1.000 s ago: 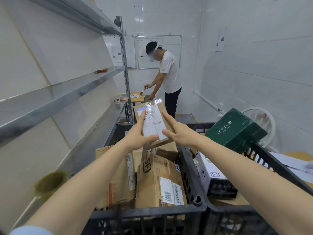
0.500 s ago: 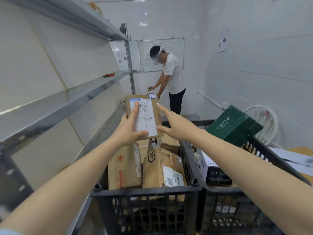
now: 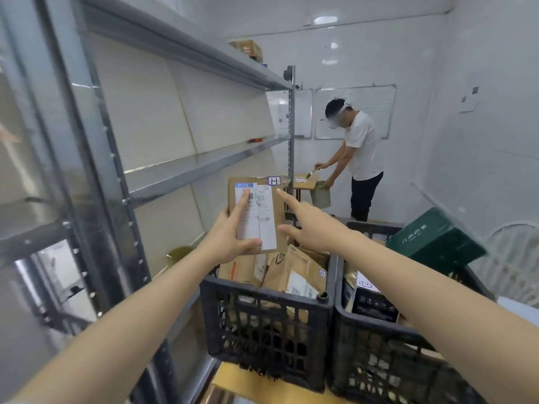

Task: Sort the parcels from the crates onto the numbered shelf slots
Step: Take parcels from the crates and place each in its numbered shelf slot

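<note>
At far left, steel shelf rack (image 3: pixel 204 167) stood just beside the left crate (image 3: pixel 262 330). Above that crate, left hand (image 3: pixel 230 237) held the flat parcel (image 3: pixel 267 217) upright, grip pinched on its lower left corner, thumb across its front; right hand (image 3: pixel 312 225) had a slack grip, index and thumb straight at the parcel's right edge. Further right, the right crate (image 3: pixel 379 345) carried a tilted green box (image 3: pixel 431 240).

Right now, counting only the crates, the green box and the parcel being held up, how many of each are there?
Black crates: 2
Green box: 1
Brown parcel held up by the left hand: 1
Total: 4
</note>
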`<act>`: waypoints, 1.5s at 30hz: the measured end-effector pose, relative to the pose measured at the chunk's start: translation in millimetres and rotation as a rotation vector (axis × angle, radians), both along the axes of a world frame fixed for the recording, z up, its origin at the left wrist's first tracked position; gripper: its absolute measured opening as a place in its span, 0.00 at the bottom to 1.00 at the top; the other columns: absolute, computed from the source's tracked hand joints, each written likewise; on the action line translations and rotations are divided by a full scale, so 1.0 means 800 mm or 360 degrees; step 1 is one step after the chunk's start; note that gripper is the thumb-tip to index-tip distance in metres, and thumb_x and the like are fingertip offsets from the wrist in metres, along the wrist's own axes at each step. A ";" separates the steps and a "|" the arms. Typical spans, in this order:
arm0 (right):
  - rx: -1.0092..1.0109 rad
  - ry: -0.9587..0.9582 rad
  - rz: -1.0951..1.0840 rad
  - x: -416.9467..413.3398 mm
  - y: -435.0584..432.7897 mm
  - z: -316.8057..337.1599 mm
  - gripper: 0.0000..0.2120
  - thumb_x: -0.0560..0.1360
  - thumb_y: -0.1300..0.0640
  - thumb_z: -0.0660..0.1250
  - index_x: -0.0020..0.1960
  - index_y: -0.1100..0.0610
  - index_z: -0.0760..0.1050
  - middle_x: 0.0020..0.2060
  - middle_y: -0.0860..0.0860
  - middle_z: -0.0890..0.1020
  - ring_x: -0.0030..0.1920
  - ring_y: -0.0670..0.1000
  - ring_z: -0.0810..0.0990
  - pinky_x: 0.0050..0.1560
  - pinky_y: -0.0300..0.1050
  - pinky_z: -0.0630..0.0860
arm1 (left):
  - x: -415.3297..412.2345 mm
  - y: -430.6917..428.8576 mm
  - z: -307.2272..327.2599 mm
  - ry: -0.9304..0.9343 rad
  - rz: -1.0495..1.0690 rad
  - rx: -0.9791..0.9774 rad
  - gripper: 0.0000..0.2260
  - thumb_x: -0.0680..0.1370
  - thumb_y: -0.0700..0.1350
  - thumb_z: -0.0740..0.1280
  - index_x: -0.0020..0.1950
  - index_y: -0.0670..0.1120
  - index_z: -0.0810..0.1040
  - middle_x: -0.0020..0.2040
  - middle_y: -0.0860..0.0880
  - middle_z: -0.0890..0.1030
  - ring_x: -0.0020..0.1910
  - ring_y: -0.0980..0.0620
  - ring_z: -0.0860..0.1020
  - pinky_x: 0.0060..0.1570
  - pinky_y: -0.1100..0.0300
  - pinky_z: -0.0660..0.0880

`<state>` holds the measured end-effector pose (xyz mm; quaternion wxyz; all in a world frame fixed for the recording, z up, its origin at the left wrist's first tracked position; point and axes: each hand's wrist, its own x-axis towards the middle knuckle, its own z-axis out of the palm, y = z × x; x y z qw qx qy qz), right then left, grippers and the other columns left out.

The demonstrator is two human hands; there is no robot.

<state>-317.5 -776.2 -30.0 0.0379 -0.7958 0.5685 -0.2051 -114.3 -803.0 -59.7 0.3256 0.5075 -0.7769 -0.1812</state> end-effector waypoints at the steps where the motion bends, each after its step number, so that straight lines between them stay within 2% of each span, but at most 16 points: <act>1: -0.0016 -0.0003 0.0035 0.004 0.009 0.003 0.38 0.80 0.47 0.63 0.78 0.41 0.40 0.69 0.56 0.72 0.62 0.55 0.76 0.60 0.54 0.76 | 0.004 0.015 0.001 -0.0008 0.0031 -0.0012 0.48 0.73 0.47 0.74 0.78 0.63 0.41 0.73 0.45 0.60 0.70 0.47 0.65 0.67 0.52 0.65; 6: -0.0041 -0.0047 0.0218 0.031 0.065 0.014 0.38 0.80 0.47 0.63 0.78 0.42 0.41 0.72 0.55 0.69 0.66 0.55 0.74 0.63 0.54 0.75 | 0.034 0.090 0.009 0.0019 0.0234 -0.0023 0.48 0.74 0.49 0.74 0.77 0.65 0.38 0.70 0.45 0.63 0.59 0.52 0.67 0.59 0.60 0.66; 11: 0.0004 -0.0029 0.0298 0.068 0.117 0.013 0.42 0.79 0.46 0.63 0.78 0.43 0.35 0.67 0.56 0.74 0.54 0.52 0.79 0.57 0.51 0.77 | 0.069 0.170 0.019 0.0021 0.0411 -0.0099 0.48 0.74 0.50 0.73 0.77 0.63 0.36 0.73 0.44 0.60 0.70 0.45 0.65 0.68 0.53 0.63; 14: -0.0016 -0.0002 0.0360 0.092 0.152 0.020 0.42 0.80 0.47 0.63 0.79 0.46 0.35 0.66 0.57 0.75 0.53 0.51 0.79 0.56 0.48 0.76 | 0.097 0.218 0.021 0.0004 0.0499 -0.0098 0.49 0.74 0.52 0.72 0.72 0.68 0.32 0.76 0.43 0.55 0.73 0.43 0.62 0.71 0.49 0.61; 18: -0.0070 -0.0035 0.0455 0.137 0.203 0.032 0.41 0.79 0.46 0.64 0.79 0.45 0.37 0.70 0.58 0.70 0.63 0.57 0.76 0.63 0.54 0.74 | 0.139 0.295 0.030 -0.0019 0.0647 -0.0089 0.49 0.75 0.51 0.72 0.76 0.63 0.33 0.75 0.42 0.56 0.72 0.42 0.62 0.72 0.49 0.60; 21: -0.0088 -0.0049 0.0546 0.176 0.252 0.039 0.41 0.79 0.45 0.63 0.79 0.44 0.38 0.69 0.59 0.71 0.64 0.58 0.75 0.63 0.58 0.73 | 0.171 0.361 0.038 0.0021 0.0742 -0.0094 0.49 0.75 0.48 0.72 0.77 0.62 0.35 0.73 0.42 0.57 0.71 0.43 0.63 0.70 0.52 0.62; 24: -0.0083 -0.0078 0.0659 0.209 0.305 0.039 0.40 0.79 0.45 0.64 0.79 0.46 0.39 0.72 0.58 0.68 0.67 0.58 0.73 0.66 0.57 0.72 | 0.202 0.429 0.044 -0.0006 0.0785 -0.0101 0.49 0.75 0.47 0.72 0.76 0.63 0.35 0.74 0.43 0.56 0.72 0.43 0.62 0.65 0.59 0.63; 29: -0.0071 -0.0052 0.0770 0.253 0.396 0.031 0.39 0.79 0.45 0.63 0.79 0.47 0.41 0.69 0.57 0.72 0.62 0.57 0.76 0.62 0.56 0.76 | 0.238 0.542 0.049 -0.0019 0.0911 -0.0111 0.48 0.75 0.45 0.72 0.77 0.62 0.36 0.74 0.43 0.56 0.73 0.43 0.62 0.72 0.52 0.58; 34: -0.0124 -0.0042 0.0957 0.288 0.475 0.029 0.37 0.79 0.43 0.62 0.79 0.47 0.43 0.75 0.54 0.65 0.70 0.57 0.71 0.67 0.59 0.72 | 0.264 0.650 0.043 0.0003 0.1075 -0.0096 0.48 0.75 0.45 0.72 0.77 0.63 0.36 0.73 0.43 0.56 0.73 0.44 0.63 0.72 0.53 0.59; 38: -0.0138 -0.0030 0.1072 0.311 0.527 0.034 0.38 0.79 0.44 0.63 0.79 0.47 0.43 0.74 0.55 0.66 0.69 0.57 0.72 0.66 0.56 0.72 | 0.277 0.726 0.051 0.0025 0.1236 -0.0102 0.48 0.75 0.45 0.72 0.76 0.65 0.37 0.74 0.43 0.56 0.72 0.43 0.63 0.72 0.52 0.60; 45: -0.0221 -0.0036 0.1337 0.339 0.609 0.059 0.36 0.80 0.44 0.61 0.79 0.48 0.43 0.73 0.57 0.68 0.69 0.58 0.71 0.65 0.59 0.72 | 0.280 0.847 0.072 0.0029 0.1525 -0.0144 0.47 0.76 0.46 0.72 0.76 0.67 0.37 0.74 0.43 0.56 0.72 0.43 0.64 0.71 0.52 0.61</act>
